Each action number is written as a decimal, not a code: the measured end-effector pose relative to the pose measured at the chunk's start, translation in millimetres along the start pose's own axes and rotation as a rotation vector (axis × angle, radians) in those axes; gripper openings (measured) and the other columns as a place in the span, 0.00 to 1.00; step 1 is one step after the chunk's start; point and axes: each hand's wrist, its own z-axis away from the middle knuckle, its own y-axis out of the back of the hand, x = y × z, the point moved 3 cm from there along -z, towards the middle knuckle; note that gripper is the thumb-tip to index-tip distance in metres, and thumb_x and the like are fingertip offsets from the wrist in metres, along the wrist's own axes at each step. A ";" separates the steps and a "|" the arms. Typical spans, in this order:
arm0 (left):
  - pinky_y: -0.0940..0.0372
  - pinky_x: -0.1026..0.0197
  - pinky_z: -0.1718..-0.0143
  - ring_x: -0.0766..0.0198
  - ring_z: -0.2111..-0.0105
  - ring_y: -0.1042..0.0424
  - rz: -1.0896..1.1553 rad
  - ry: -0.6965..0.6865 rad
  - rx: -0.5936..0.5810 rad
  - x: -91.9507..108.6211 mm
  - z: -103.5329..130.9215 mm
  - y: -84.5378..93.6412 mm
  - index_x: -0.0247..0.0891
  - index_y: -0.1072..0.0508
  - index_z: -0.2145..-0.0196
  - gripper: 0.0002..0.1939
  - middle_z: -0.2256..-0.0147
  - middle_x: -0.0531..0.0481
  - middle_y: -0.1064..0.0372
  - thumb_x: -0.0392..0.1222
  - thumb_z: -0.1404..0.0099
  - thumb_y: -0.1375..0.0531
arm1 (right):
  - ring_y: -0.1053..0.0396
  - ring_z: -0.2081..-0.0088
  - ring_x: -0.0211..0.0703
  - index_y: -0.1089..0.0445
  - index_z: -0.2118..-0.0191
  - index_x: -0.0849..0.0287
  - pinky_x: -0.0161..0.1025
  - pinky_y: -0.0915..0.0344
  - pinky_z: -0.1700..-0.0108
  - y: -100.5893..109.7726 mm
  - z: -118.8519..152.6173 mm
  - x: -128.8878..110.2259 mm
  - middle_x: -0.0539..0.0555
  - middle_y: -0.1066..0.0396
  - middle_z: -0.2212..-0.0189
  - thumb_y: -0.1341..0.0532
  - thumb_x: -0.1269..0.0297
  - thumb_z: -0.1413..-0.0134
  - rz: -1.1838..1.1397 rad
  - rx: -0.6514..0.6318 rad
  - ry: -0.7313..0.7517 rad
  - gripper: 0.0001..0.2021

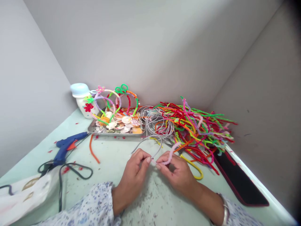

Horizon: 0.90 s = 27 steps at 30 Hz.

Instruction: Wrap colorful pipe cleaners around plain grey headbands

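Low in the middle of the head view, my left hand [134, 175] pinches the end of a thin grey cord [157, 152] between thumb and fingers. Close by on its right, my right hand [176, 171] is closed on a pale pink pipe cleaner [172, 152], which curves up over the fingers. The fingertips of both hands almost meet, where the pink piece and the cord come together. How the two are joined is too small to tell. A coil of grey cord [158, 125] lies just behind the hands.
A metal tray [115, 134] of shells and decorated hoops stands behind, beside a white bottle [86, 105]. Colourful pipe cleaners [199, 125] are heaped at right, near a black flat object [240, 182]. A blue glue gun [64, 149] with its cable lies left.
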 end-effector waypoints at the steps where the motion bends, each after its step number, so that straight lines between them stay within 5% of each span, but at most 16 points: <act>1: 0.44 0.62 0.64 0.64 0.68 0.38 -0.017 0.003 0.000 -0.8 -0.1 -0.5 0.38 0.34 0.70 0.12 0.71 0.53 0.39 0.43 0.31 0.49 | 0.32 0.71 0.39 0.30 0.67 0.57 0.36 0.36 0.67 0.5 0.4 -1.2 0.50 0.29 0.73 0.39 0.68 0.45 0.016 0.012 0.016 0.01; 8: 0.44 0.61 0.64 0.63 0.68 0.37 -0.065 0.050 -0.025 -2.7 -2.3 -2.7 0.38 0.33 0.71 0.12 0.71 0.52 0.37 0.44 0.32 0.49 | 0.32 0.71 0.39 0.31 0.66 0.56 0.36 0.36 0.68 1.5 1.8 -5.8 0.50 0.29 0.73 0.39 0.71 0.45 0.058 0.033 0.120 0.03; 13: 0.43 0.60 0.62 0.62 0.66 0.37 -0.018 0.037 -0.021 -0.6 -1.2 0.1 0.38 0.33 0.69 0.13 0.70 0.52 0.37 0.45 0.30 0.51 | 0.32 0.57 0.46 0.34 0.58 0.55 0.44 0.34 0.55 3.9 1.3 -5.3 0.55 0.31 0.61 0.41 0.75 0.46 0.098 0.060 0.177 0.11; 21: 0.45 0.59 0.62 0.62 0.67 0.38 -0.060 -0.004 -0.069 0.2 0.6 -1.5 0.39 0.34 0.71 0.14 0.71 0.52 0.38 0.44 0.29 0.52 | 0.34 0.52 0.47 0.32 0.54 0.53 0.47 0.35 0.50 13.0 -1.8 6.0 0.56 0.34 0.57 0.44 0.69 0.40 0.136 0.209 0.025 0.10; 27: 0.46 0.59 0.61 0.62 0.67 0.38 -0.100 -0.011 -0.086 1.6 0.4 -2.7 0.38 0.35 0.72 0.15 0.71 0.52 0.38 0.43 0.29 0.52 | 0.32 0.54 0.47 0.28 0.60 0.55 0.46 0.33 0.53 9.6 -3.7 6.2 0.56 0.35 0.56 0.40 0.66 0.42 0.116 0.146 0.015 0.05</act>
